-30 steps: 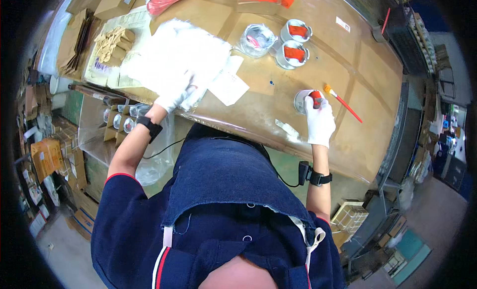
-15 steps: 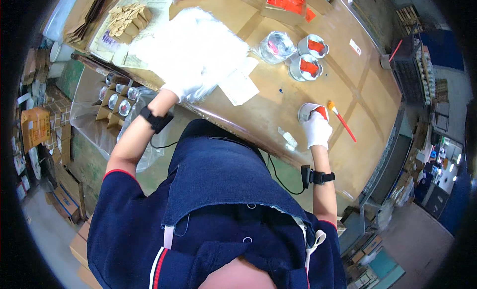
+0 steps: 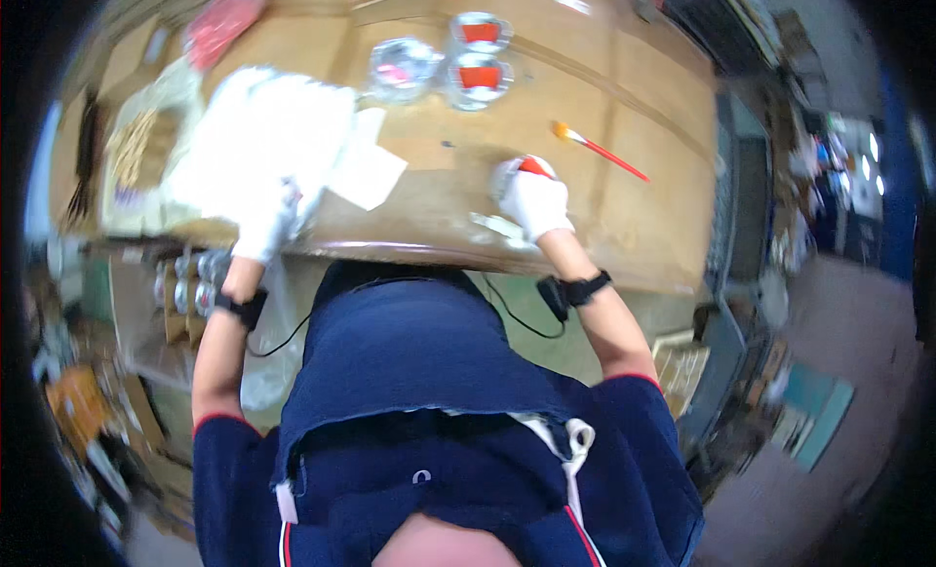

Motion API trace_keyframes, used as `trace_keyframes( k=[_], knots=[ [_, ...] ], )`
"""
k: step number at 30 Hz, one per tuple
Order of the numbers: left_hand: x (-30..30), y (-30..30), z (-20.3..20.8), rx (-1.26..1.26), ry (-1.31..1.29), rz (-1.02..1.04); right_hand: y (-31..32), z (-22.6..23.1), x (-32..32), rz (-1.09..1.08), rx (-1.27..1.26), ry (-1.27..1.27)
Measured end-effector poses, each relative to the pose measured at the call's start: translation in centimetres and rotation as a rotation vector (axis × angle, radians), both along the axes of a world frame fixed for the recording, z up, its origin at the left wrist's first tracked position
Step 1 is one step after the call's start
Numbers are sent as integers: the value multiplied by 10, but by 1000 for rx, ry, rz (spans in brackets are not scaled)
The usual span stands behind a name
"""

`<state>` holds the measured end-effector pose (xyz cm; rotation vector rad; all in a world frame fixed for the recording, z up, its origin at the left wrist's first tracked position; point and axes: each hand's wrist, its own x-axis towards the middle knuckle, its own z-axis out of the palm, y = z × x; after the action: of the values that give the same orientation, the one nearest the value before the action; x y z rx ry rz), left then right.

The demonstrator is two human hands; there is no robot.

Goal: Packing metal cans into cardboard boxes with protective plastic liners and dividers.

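My right hand [image 3: 536, 206], in a white glove, grips a small silvery tin pail [image 3: 506, 176] that holds something red [image 3: 533, 165]. It stands near the table's front edge. My left hand [image 3: 266, 224], gloved as well, is at the near edge of a glaring white pile of what look like clear plastic bags [image 3: 268, 138]; blur and glare hide its fingers. White paper sheets [image 3: 369, 177] lie beside the pile. Farther back, two similar pails [image 3: 480, 101] with red pieces stand next to a plastic-wrapped round item [image 3: 403, 91] with something pink in it.
A red-handled brush [image 3: 612, 158] lies right of my right hand, and a small whitish item [image 3: 497, 224] lies by its wrist. Wooden pieces [image 3: 136, 150] rest at the far left. A pink bag [image 3: 219, 29] is at the back. Below the table's left edge stands a divided box [image 3: 175, 338].
The view has turned, shifting the table's things leftward and blurring the picture. My left hand has drawn back to the pile's near edge. My right hand still holds the pail.
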<state>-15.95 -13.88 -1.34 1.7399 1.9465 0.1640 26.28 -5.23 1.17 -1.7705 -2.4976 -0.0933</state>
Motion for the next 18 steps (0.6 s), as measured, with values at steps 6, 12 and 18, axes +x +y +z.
trace_keyframes(
  k=[6,12,18],
  knots=[
    [36,-9,-3,367,116,-193,-3,4,12,7,-60,37],
    [41,39,-27,608,-13,0,0,9,1,-25,-498,209],
    [104,28,-23,82,-132,-175,-27,20,-74,114,-1068,1470]
  ],
)
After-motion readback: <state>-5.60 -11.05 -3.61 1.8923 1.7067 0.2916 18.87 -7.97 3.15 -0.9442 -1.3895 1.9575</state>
